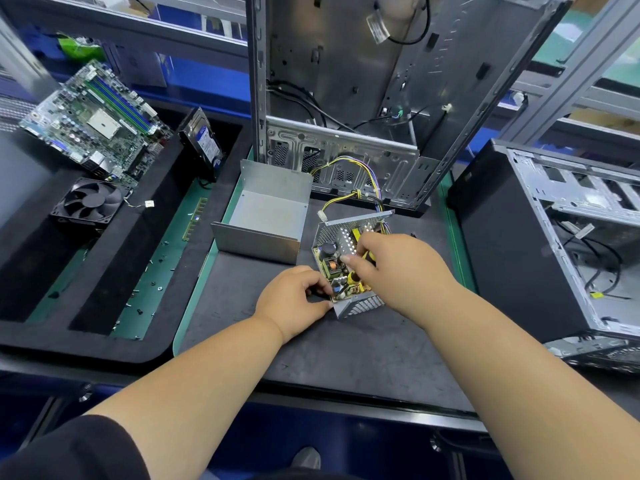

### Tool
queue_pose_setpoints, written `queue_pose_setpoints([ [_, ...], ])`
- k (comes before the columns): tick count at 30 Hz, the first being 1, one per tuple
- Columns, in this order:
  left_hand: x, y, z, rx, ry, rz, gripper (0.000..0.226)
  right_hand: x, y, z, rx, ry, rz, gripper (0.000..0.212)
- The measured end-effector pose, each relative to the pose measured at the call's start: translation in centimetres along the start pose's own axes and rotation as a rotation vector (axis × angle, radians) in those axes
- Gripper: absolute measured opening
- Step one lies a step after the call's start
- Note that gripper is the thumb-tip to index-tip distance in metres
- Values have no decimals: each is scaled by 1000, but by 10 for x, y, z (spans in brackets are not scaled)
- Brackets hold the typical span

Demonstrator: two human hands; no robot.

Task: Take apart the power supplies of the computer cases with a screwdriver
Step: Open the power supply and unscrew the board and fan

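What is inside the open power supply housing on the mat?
The power supply housing holds a circuit board with a capacitor and coils. The right hand covers its right part.

No readable text anywhere; hard drive (204,142) has a blue-white label and the open case (398,81) panel carries embossed lettering, both illegible.

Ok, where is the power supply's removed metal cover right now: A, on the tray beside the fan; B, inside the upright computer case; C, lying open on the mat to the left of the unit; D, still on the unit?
C: the bent metal cover lies open on the dark mat, left of the opened power supply that both hands work on.
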State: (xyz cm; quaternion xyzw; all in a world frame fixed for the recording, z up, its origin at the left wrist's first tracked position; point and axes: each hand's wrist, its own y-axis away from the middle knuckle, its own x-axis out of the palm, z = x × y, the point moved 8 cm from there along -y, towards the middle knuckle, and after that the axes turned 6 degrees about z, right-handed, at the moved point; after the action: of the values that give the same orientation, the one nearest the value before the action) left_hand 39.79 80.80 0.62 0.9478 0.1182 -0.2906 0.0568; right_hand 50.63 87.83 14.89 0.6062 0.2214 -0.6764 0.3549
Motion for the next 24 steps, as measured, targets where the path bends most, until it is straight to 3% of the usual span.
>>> queue_pose_setpoints([
  [5, 1, 0, -3, 6, -4, 5, 25, 0, 0, 1, -32, -161, 13, 13],
  [11, -1, 1, -2, 0, -22, 2, 21, 0, 3, 4, -64, -103, 3, 15],
  [14, -1, 0, -4, 6, -17, 8, 21, 0, 2, 2, -34, -59, -6, 28],
  [24, 0, 6, -5, 42, -20, 27, 23, -15, 8, -10, 25, -261, -50, 13],
])
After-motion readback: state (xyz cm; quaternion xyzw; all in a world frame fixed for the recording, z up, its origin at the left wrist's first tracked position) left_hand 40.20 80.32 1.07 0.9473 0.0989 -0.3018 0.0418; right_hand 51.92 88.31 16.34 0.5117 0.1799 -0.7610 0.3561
